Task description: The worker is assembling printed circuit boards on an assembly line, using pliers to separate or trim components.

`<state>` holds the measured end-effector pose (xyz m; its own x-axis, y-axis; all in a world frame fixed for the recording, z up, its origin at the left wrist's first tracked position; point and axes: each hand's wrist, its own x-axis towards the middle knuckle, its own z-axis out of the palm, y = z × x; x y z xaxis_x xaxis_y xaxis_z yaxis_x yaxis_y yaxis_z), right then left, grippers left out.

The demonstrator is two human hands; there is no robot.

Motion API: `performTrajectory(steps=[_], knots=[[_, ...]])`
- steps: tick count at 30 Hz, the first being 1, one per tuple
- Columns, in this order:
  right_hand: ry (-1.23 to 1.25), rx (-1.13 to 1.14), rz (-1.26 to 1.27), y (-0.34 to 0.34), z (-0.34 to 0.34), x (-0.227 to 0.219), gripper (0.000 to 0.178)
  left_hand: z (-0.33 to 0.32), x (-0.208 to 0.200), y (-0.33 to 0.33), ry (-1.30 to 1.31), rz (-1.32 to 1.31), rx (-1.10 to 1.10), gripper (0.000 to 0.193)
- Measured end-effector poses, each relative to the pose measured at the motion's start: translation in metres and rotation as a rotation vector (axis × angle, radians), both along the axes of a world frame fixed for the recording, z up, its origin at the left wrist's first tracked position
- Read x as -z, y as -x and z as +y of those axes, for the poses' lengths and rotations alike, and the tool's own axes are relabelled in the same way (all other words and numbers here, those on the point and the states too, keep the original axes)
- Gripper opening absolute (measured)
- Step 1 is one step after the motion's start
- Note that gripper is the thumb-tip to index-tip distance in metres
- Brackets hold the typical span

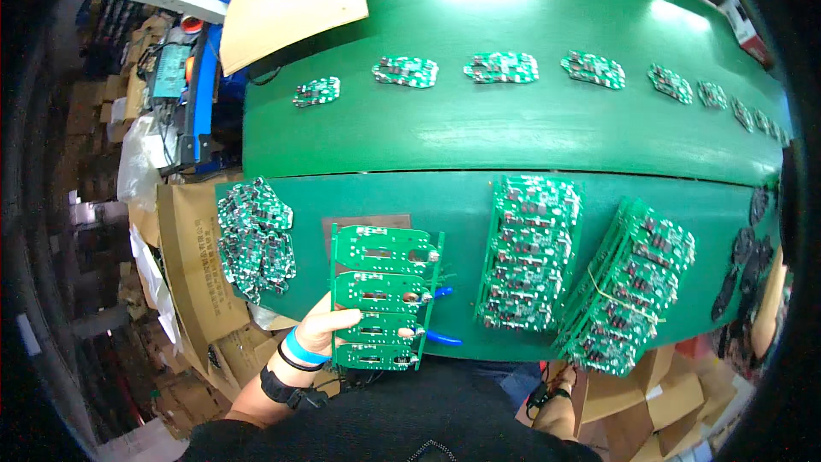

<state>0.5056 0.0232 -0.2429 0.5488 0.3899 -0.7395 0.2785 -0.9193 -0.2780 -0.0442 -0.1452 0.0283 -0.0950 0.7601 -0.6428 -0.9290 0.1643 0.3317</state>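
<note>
My left hand (323, 327) is closed on the left edge of a green circuit board panel (380, 298), thumb on top. The panel consists of several joined boards with cutouts and is raised over the table's near edge. Blue tool handles (443, 338) stick out from behind its right side; the rest of that tool is hidden. Low on the right, my right hand (564, 374) is down by the table edge, below a banded stack of panels (637, 291). It is small and partly hidden, so its fingers cannot be made out.
A pile of small boards (256, 244) lies left, beside a cardboard box (201, 265). Another panel stack (530, 252) stands right of centre. Single boards (501, 68) form a row on the far green surface (410, 141). Another person's arm (770, 308) shows at far right.
</note>
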Motion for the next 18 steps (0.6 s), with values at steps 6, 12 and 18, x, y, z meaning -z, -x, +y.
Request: performTrajectory(steps=[6,12,18], knots=[[0.135,-0.182,0.142,0.065,0.005,0.029,0.038,0.003,-0.001,0.008,0.025,0.049,-0.019,0.066],[0.303,-0.33,0.284,0.128,-0.025,0.071,0.037,-0.006,0.009,0.022,0.116,0.048,-0.059,0.074],[0.438,-0.443,0.328,0.127,-0.051,0.052,0.036,-0.006,0.015,0.019,0.105,0.02,-0.068,0.073]])
